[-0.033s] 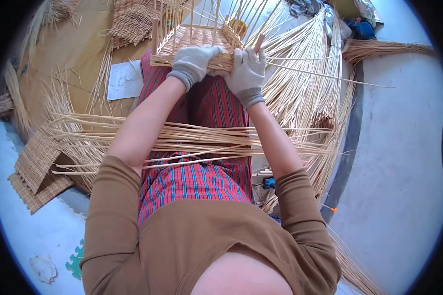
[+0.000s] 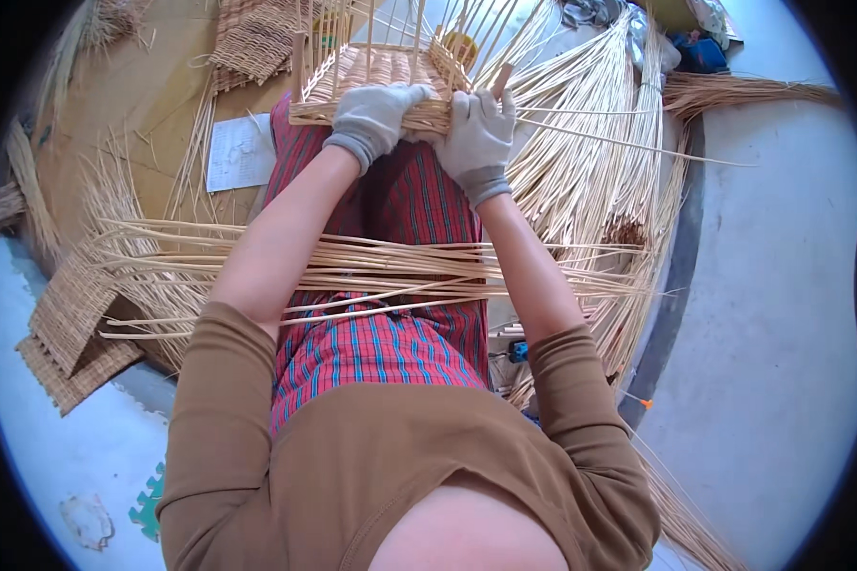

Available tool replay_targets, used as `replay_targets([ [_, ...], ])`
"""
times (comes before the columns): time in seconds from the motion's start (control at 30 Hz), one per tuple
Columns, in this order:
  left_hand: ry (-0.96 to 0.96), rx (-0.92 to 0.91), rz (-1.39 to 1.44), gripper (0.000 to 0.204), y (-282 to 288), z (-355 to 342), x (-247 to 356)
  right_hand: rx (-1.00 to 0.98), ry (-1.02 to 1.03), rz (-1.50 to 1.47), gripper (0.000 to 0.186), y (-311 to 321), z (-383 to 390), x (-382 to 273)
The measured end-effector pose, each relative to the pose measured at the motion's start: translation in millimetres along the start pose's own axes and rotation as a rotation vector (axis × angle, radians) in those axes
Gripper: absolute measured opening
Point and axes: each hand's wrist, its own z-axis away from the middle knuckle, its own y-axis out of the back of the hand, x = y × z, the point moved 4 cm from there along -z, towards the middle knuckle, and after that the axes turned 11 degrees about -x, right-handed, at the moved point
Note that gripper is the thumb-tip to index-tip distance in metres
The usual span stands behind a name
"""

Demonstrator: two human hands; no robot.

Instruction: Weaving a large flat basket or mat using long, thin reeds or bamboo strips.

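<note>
A partly woven basket [image 2: 383, 68] of pale cane rests on my knees, with a flat woven base, a low side and upright stakes rising beyond the upper edge of the view. My gloved left hand [image 2: 376, 119] is closed over the middle of its near side, thumb pointing right. At the near right corner my gloved right hand [image 2: 479, 138] grips the edge beside a short wooden corner post [image 2: 501, 82]. From near that hand a thin cane strand [image 2: 638, 146] stretches out to the right. The fingertips of both hands are partly hidden.
Loose canes [image 2: 390, 262] lie across my lap under both forearms. To the right spreads a large fan of pale canes [image 2: 581, 143], with a brown bundle [image 2: 743, 93] beyond. Woven mats [image 2: 76, 309] lie at left, more woven panels [image 2: 257, 38] farther off, and a paper sheet [image 2: 240, 152] by my leg.
</note>
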Motion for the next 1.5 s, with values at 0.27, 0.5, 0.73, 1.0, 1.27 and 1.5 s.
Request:
replay_targets([
  [0.27,0.010,-0.141,0.089,0.070,9,2,-1,-0.013,0.065,-0.118,0.064,13,0,7],
  [0.5,0.080,0.815,0.952,0.042,80,40,-77,-0.611,-0.326,-0.696,0.026,-3,68,102],
  [0.73,-0.003,0.240,2.041,0.072,23,39,-148,-1.217,-0.295,-0.330,0.028,-204,100,159],
  [1.0,0.127,0.302,2.087,0.077,34,53,-130,-1.011,-0.247,-0.309,0.028,-390,233,123],
  [1.27,0.056,0.211,1.927,0.088,33,56,-132,-0.961,-0.511,-0.544,0.034,-401,226,124],
  [1.5,0.070,0.446,1.994,0.072,21,52,-122,-1.003,-0.161,-0.386,0.035,-247,136,149],
])
